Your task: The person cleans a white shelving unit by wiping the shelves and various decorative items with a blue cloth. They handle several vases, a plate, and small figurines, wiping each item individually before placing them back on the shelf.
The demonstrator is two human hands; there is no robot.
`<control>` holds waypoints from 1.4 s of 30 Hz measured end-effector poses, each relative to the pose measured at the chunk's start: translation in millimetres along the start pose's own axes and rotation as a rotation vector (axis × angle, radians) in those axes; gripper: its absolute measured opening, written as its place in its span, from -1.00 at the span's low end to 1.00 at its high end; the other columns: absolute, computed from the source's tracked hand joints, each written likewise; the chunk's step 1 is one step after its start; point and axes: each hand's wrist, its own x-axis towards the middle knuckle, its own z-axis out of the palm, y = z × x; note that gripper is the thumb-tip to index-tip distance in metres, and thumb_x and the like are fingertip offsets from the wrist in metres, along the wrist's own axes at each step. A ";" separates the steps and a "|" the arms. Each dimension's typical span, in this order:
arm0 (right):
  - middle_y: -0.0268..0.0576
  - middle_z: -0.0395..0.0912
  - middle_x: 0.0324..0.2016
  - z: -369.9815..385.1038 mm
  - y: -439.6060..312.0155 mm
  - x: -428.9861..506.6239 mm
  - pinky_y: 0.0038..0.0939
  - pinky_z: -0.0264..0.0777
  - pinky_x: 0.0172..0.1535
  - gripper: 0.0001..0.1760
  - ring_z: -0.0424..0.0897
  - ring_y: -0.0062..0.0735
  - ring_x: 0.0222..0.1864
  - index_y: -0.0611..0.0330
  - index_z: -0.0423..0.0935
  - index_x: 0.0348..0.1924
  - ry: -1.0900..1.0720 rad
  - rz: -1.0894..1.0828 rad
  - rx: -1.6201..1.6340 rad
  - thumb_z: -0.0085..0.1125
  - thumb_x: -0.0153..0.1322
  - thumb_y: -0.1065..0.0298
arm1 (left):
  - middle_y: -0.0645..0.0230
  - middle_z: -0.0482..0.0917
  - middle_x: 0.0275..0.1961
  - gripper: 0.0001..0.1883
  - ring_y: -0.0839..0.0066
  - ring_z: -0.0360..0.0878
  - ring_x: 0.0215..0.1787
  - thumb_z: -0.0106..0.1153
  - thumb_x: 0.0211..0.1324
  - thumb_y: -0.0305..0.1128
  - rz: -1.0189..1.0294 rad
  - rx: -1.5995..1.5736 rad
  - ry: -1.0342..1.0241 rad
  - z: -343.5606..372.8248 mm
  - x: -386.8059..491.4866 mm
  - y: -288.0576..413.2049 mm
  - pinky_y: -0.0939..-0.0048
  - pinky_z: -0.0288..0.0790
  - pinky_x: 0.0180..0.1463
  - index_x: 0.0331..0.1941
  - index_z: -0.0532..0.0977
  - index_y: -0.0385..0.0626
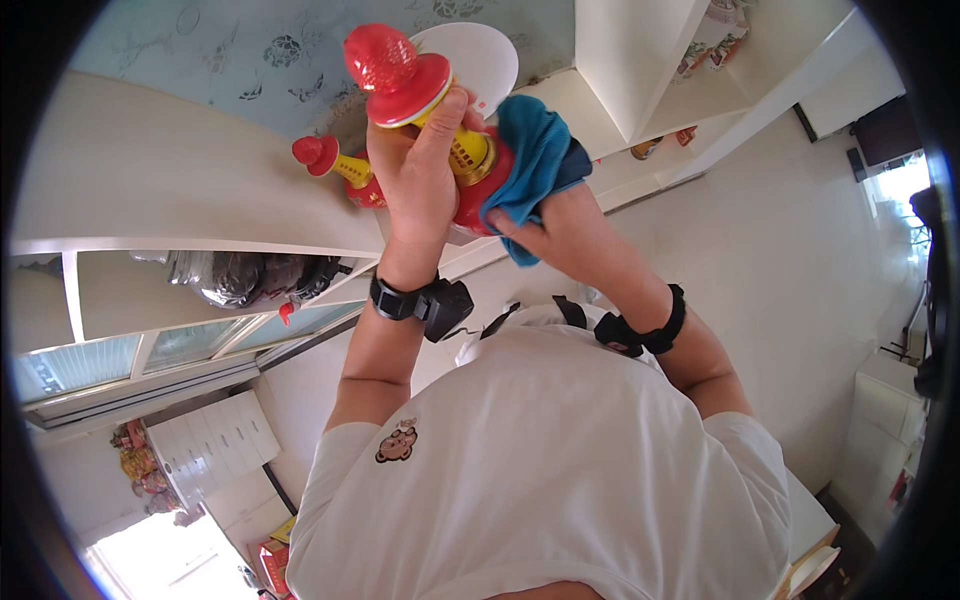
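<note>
My left hand [424, 169] grips the yellow neck of a red and yellow gourd-shaped ornament [472, 157], just below its wide red rim and red knobbed top. Against the ornament's red body, my right hand [551, 221] holds a blue cloth [529, 150], which drapes over that side and covers part of it. A similar, smaller-looking red and yellow ornament [352, 171] stands to the left, partly hidden behind my left hand. Beyond the held ornament is a white round plate [487, 64], near a patterned glass-like panel.
White shelving [637, 67] at upper right holds a few decorated objects [716, 41]. Plastic-wrapped dark items [232, 277] lie in a cabinet compartment at left, with a small red object [286, 311] nearby. A white drawer unit [214, 446] stands at lower left.
</note>
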 end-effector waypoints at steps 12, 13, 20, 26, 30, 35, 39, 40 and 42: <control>-0.05 0.47 0.14 17.6 39.1 14.6 -0.21 0.39 0.25 -0.23 0.48 -0.19 0.16 0.27 0.38 0.22 0.003 0.169 0.594 0.53 0.26 0.13 | 0.29 0.56 -0.30 -0.83 0.44 0.52 -0.24 0.21 0.34 -0.42 0.140 -0.016 0.184 -8.7 19.0 13.3 0.31 0.45 -0.03 -0.12 0.48 -0.26; -0.08 0.46 0.15 17.7 43.7 12.4 -0.24 0.38 0.27 -0.20 0.47 -0.25 0.18 0.27 0.33 0.25 -0.021 0.220 0.766 0.53 0.27 0.14 | 0.29 0.56 -0.29 -0.83 0.44 0.53 -0.24 0.20 0.34 -0.42 0.107 -0.002 0.196 -6.5 18.9 15.8 0.30 0.45 -0.02 -0.12 0.48 -0.26; -0.05 0.46 0.21 16.7 67.9 7.6 -0.32 0.40 0.29 -0.20 0.48 -0.37 0.18 0.33 0.20 0.39 -0.051 0.544 0.989 0.27 0.48 0.01 | 0.24 0.60 -0.28 -0.78 0.33 0.57 -0.18 0.25 0.27 -0.38 -0.258 -0.070 -0.299 -21.2 30.1 35.5 0.22 0.44 0.11 -0.11 0.50 -0.25; -0.10 0.53 0.12 5.3 47.9 29.9 -0.35 0.48 0.12 -0.43 0.54 -0.43 0.06 0.31 0.38 0.26 -0.101 0.751 0.753 0.05 0.56 0.04 | 0.31 0.61 -0.36 -0.81 0.45 0.61 -0.22 0.07 0.44 -0.33 -0.082 -0.142 -0.538 -32.6 42.3 1.9 0.21 0.50 0.13 -0.23 0.52 -0.22; -0.02 0.55 0.05 -7.6 14.7 38.4 -0.22 0.49 0.05 -0.44 0.57 -0.11 0.02 0.26 0.44 0.19 -0.006 0.191 0.186 0.26 0.43 0.12 | 0.33 0.66 -0.21 -0.86 0.54 0.57 -0.13 0.10 0.43 -0.42 0.013 0.113 -0.355 -19.9 25.9 3.1 0.43 0.47 0.08 -0.13 0.54 -0.26; 0.06 0.54 0.02 9.5 5.6 26.3 -0.07 0.46 0.03 -0.36 0.52 0.18 0.04 0.17 0.49 0.14 0.194 -0.255 -0.451 0.45 0.28 0.10 | 0.12 0.70 -0.08 -0.83 0.27 0.62 0.09 0.19 0.37 -0.36 0.013 0.213 -0.159 1.6 17.3 6.0 0.23 0.43 0.26 -0.14 0.53 -0.23; -0.01 0.57 0.03 12.9 33.9 16.7 -0.16 0.49 0.09 -0.29 0.59 -0.09 0.05 0.26 0.46 0.13 0.147 -0.028 0.153 0.54 0.25 0.07 | 0.11 0.71 -0.06 -0.77 0.41 0.69 -0.06 0.28 0.31 -0.42 -0.096 -0.076 0.083 -1.2 24.3 6.3 0.39 0.58 -0.03 -0.04 0.56 -0.26; -0.03 0.58 0.04 12.7 41.3 15.1 -0.19 0.50 0.09 -0.26 0.60 -0.17 0.04 0.28 0.45 0.14 0.096 0.096 0.353 0.56 0.24 0.07 | 0.13 0.70 -0.11 -0.75 0.40 0.68 -0.15 0.29 0.30 -0.39 -0.071 -0.123 0.125 -2.4 24.3 5.7 0.37 0.60 -0.14 -0.04 0.53 -0.27; -0.14 0.58 0.02 11.8 55.3 14.8 -0.32 0.54 0.06 -0.19 0.59 -0.40 -0.02 0.30 0.43 0.16 0.048 0.155 0.650 0.63 0.20 0.10 | 0.17 0.69 -0.16 -0.72 0.44 0.65 -0.22 0.30 0.29 -0.38 -0.080 -0.103 0.147 -5.0 25.0 4.2 0.40 0.58 -0.17 -0.02 0.51 -0.27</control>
